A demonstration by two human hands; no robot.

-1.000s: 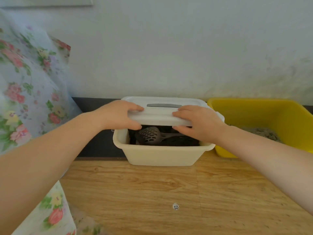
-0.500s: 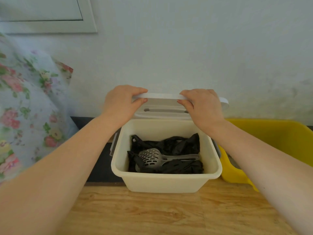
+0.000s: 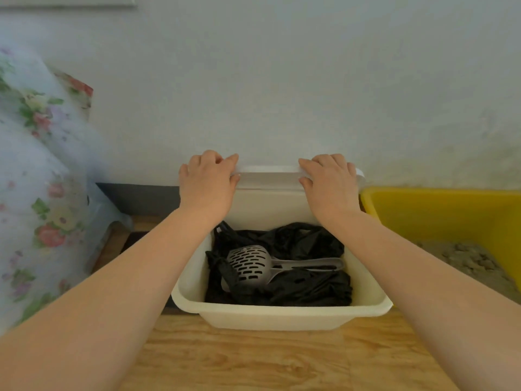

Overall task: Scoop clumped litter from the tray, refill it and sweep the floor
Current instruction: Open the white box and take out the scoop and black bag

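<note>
A cream plastic bin (image 3: 282,316) stands on the wooden floor against the wall. Its white lid (image 3: 267,176) is tipped up and back toward the wall. My left hand (image 3: 207,184) grips the lid's left end and my right hand (image 3: 329,183) grips its right end. Inside the bin lies a grey slotted litter scoop (image 3: 253,268) on crumpled black plastic bags (image 3: 307,286). To the right sits the yellow litter tray (image 3: 439,213), holding greyish litter (image 3: 465,258) with clumps.
A floral cloth (image 3: 36,176) hangs at the left, close to my left arm. A dark skirting strip (image 3: 138,197) runs along the white wall. Wood-grain floor (image 3: 253,359) lies in front of the bin.
Both hands have swung the lid up from over the bin to stand back against the wall, uncovering the scoop and bags. The view has come closer to the bin.
</note>
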